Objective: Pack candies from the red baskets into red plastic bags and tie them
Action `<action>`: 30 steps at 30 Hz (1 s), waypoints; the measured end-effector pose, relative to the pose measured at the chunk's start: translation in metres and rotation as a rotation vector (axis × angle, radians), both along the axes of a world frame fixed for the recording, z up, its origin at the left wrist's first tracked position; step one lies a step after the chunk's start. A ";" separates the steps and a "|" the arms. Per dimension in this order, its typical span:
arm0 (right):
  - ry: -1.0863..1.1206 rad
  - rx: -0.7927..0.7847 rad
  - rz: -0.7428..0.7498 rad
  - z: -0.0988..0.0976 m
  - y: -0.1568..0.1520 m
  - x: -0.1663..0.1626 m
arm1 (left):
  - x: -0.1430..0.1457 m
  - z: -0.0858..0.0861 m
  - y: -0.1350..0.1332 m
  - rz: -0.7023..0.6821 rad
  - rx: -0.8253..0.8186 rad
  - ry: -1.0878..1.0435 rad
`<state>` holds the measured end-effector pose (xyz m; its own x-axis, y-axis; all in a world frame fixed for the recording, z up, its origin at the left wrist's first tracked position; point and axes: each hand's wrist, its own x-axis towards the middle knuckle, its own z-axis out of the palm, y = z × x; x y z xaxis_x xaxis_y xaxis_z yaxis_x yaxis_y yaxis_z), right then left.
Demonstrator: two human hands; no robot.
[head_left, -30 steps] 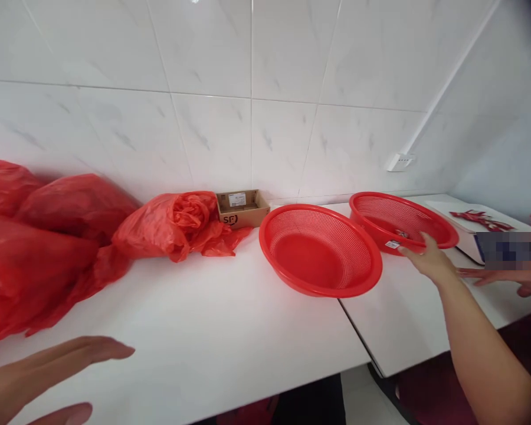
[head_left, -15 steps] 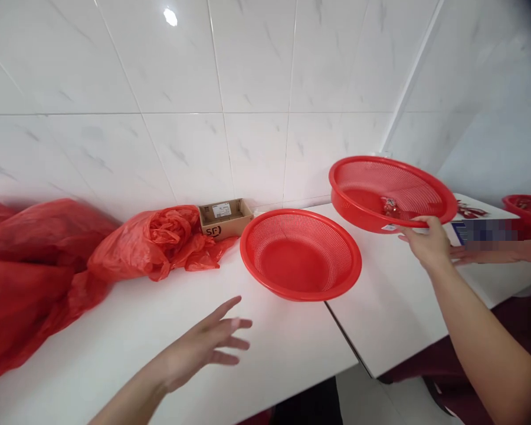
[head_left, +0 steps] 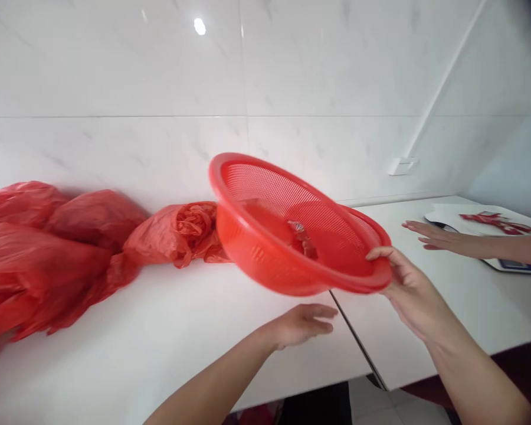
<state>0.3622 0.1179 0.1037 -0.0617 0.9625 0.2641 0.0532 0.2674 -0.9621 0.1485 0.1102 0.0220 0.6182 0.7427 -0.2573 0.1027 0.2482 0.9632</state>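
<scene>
A red plastic colander hangs tilted above the white table, its right rim gripped by my right hand. Inside it lies a small heap of red and silvery wrapped pieces, too blurred to name. Behind it sits a second red colander, mostly hidden, with only part of its right rim showing. My left hand is just below the held colander, apart from it, with fingers stretched out and nothing in them.
Red plastic bags lie along the left, against the tiled wall. To the right, another person's hand reaches over a scale bearing red packets. A seam runs between two white tables.
My right hand has carried the colander left, across the second one, which it now largely covers with the cardboard box. My left hand has moved right. The other person's hand has drawn away from the colander.
</scene>
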 end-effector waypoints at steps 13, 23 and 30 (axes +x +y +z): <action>-0.408 -0.078 -0.229 -0.079 0.025 -0.043 | -0.222 0.015 -0.047 0.775 0.468 0.549; -0.210 -0.077 -0.495 -0.115 0.006 -0.079 | -0.255 0.044 0.060 1.079 1.029 1.008; -0.178 -0.184 -0.123 -0.152 -0.034 -0.125 | -0.301 0.041 0.078 1.210 1.016 1.009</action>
